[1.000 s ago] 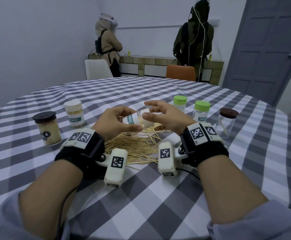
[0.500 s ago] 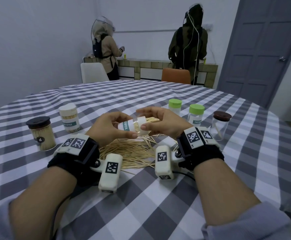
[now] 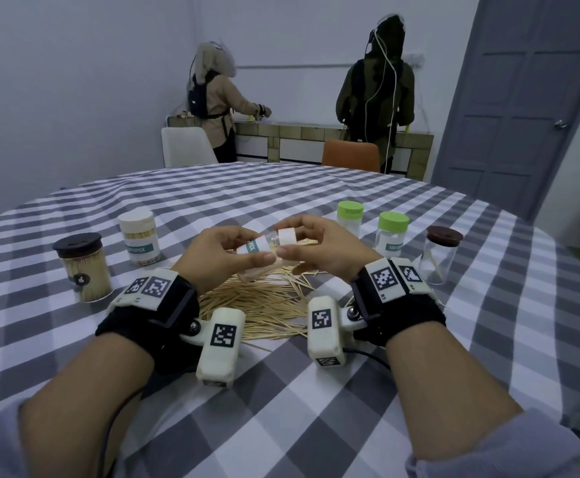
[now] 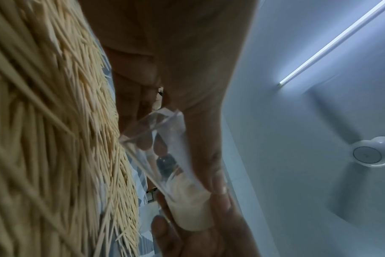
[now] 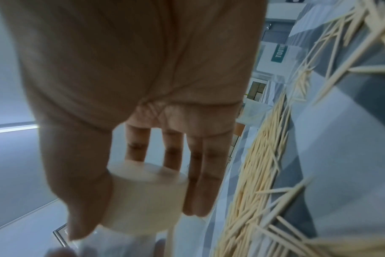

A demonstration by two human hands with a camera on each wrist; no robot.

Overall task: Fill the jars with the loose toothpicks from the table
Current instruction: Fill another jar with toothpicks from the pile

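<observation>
I hold a small clear jar (image 3: 259, 248) with a teal label tilted above the pile of loose toothpicks (image 3: 264, 305). My left hand (image 3: 226, 251) grips the jar's body (image 4: 156, 147). My right hand (image 3: 311, 244) pinches its cream lid (image 3: 286, 235) between thumb and fingers, and the lid (image 5: 147, 196) sits at the jar's mouth. From the left wrist the lid (image 4: 191, 213) is on the far end of the jar, and the toothpick pile (image 4: 55, 139) lies beside it. The pile (image 5: 264, 165) also spreads right of my right hand.
On the checked table (image 3: 316, 426) stand a dark-lidded jar full of toothpicks (image 3: 83, 267) and a cream-lidded full jar (image 3: 140, 236) at left. Two green-lidded jars (image 3: 350, 219) (image 3: 392, 234) and a brown-lidded jar (image 3: 442, 253) stand at right. Two people work at the far counter.
Both hands, holding the jar, rose slightly and tilted it more upright, lid end up. My right fingers have closed round the lid.
</observation>
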